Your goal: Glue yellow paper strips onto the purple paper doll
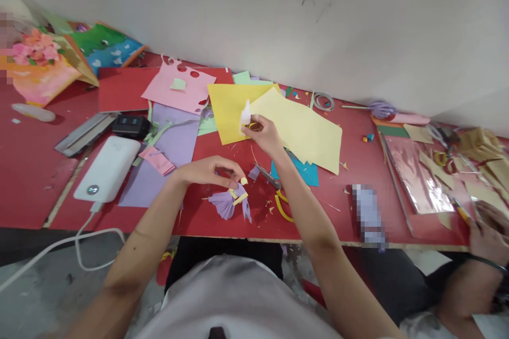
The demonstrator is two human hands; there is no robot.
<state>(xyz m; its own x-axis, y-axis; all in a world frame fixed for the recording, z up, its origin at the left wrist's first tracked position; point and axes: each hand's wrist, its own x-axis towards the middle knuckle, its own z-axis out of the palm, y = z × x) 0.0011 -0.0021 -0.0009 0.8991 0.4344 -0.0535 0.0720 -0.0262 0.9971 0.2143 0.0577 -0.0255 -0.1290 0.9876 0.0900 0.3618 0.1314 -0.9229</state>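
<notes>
My left hand (212, 172) is closed in a pinch at the top of a paper doll (234, 200) near the table's front edge. The doll has a pleated purple skirt, pale yellow strips and a small round yellow head. My right hand (263, 135) grips a small white glue bottle (246, 114), nozzle upward, above the yellow sheets. Scissors with yellow handles (281, 205) lie partly hidden under my right forearm. A small purple scrap (254, 172) sits between the doll and the scissors.
A pale yellow sheet (310, 130), pink cut-out paper (178, 85) and purple paper (186, 122) cover the table. At left lie a white power bank (107, 169) with a cable and a black device (131, 126). Another person's hand (491, 233) is at far right.
</notes>
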